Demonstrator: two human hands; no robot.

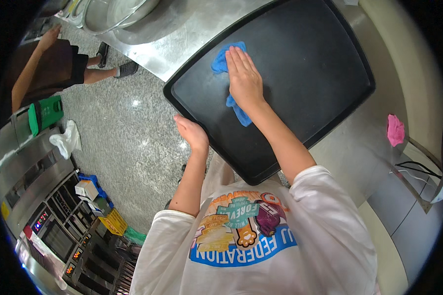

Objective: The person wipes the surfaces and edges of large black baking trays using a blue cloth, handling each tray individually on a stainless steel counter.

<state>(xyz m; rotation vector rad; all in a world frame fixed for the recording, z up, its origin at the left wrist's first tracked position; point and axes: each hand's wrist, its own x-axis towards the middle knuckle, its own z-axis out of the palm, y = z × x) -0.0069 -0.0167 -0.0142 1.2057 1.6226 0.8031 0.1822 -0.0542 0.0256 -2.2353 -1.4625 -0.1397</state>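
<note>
A large black tray [302, 62] with a raised rim lies partly over a stainless steel table [162, 48], its near corner jutting out towards my body. My right hand [245, 79] presses flat on a blue cloth [221, 61] against the tray's inner surface; the cloth shows beyond the fingertips and below the palm. At the tray's left edge, my left hand [192, 134] supports the rim from outside, with the fingers partly hidden under or behind it.
Metal bowls [123, 14] stand at the table's upper left. A pink cloth [395, 130] lies on the right. Another person [51, 66] stands at upper left, near a green container [46, 113]. Lower left are ovens [57, 236] and a yellow crate [113, 222].
</note>
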